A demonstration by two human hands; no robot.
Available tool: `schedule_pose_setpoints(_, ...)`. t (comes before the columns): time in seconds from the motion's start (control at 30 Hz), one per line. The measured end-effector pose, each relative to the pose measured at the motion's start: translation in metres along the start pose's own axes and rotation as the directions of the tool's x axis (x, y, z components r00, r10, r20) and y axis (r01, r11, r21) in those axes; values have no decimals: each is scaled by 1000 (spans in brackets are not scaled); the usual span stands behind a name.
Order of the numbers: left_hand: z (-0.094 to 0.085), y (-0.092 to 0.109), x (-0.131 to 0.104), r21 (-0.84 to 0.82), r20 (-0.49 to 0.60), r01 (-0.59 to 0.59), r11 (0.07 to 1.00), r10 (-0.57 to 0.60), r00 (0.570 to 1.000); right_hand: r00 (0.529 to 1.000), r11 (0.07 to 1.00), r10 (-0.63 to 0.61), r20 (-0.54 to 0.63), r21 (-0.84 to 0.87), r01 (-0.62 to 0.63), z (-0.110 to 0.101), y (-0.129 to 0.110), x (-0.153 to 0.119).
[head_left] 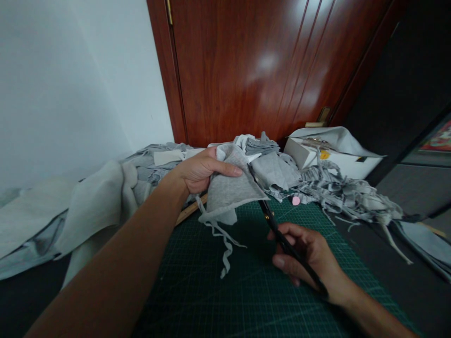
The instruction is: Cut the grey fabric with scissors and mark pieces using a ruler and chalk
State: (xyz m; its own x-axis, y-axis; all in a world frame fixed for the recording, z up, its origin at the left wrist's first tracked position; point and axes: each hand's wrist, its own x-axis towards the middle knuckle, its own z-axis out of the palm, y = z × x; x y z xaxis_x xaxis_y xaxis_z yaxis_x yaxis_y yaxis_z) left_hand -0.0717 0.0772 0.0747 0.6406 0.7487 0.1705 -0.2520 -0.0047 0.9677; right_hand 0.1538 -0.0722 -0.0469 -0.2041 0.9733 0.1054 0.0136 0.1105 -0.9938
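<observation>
My left hand point(207, 171) pinches a piece of grey fabric point(230, 190) between thumb and fingers, holding it up over the green cutting mat point(225, 300). Thin curled strips hang from the fabric's lower left edge. My right hand point(305, 258) is closed around the handles of black scissors point(269, 216). Their blades point up and away and lie along the right edge of the fabric, touching it. The blade tips are beside the fabric's upper right part.
Fabric piles point(98, 202) lie at the left, with folded grey cloths point(260, 144) behind. A wooden ruler point(190, 211) sits under the fabric. At right are a white box point(338, 159), tangled grey strips point(359, 197) and a pink piece point(296, 201). A brown door point(246, 70) stands behind.
</observation>
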Motion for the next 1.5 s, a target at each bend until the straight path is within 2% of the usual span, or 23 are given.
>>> schedule_pose_setpoints(0.3, 2, 4, 0, 21, -22, 54, 998, -54, 998, 997, 998, -46, 60, 50, 43, -5, 6, -1)
schedule_pose_setpoints(0.7, 5, 3, -1, 35, -21, 63, 997, -62, 998, 993, 998, -61, 98, 5, 61, -5, 1, -1)
schedule_pose_setpoints(0.9, 4, 4, -2, 64, 52, 113, 991, -117, 992, 991, 997, -77, 109, 5, 76, -6, 3, 0)
schedule_pose_setpoints(1.27, 2, 0, -1, 71, 53, 148, 986, -152, 987, 990, 997, -72, 119, -6, 73, -8, 7, 0)
schedule_pose_setpoints(1.5, 2, -2, 0, 64, 95, 138, 988, -144, 985, 991, 997, -73, 113, -7, 74, -7, 7, 0)
